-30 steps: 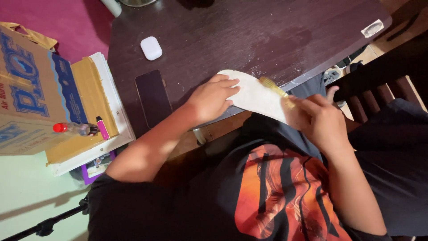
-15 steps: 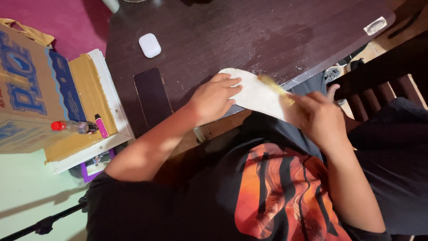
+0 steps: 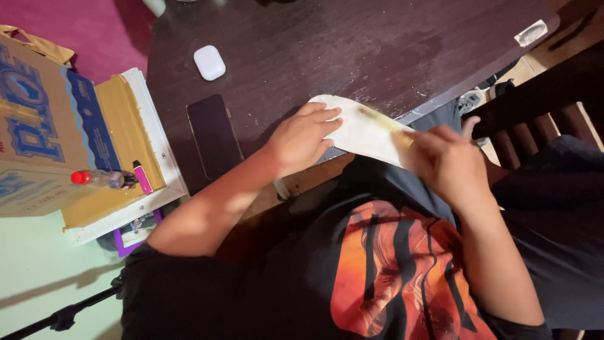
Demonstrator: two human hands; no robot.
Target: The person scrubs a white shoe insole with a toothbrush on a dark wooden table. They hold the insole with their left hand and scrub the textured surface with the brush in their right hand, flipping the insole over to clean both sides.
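Observation:
A curved off-white flat piece (image 3: 365, 131) lies at the near edge of the dark wooden table (image 3: 377, 44). My left hand (image 3: 302, 135) presses flat on its left end, fingers spread over it. My right hand (image 3: 450, 160) grips its right end and holds a thin yellowish stick (image 3: 384, 118) that lies across the piece's top. What the fingers of the right hand hold beneath is hidden.
A dark phone (image 3: 214, 135) lies face down left of my left hand. A small white case (image 3: 209, 62) sits further back. A cardboard box (image 3: 44, 126) with a small red-capped bottle (image 3: 100, 179) and pink lighter (image 3: 142, 177) stands at left. A dark wooden chair (image 3: 553, 107) is at right.
The right hand and the yellowish stick have shifted slightly along the piece. The left hand stays pressed on it.

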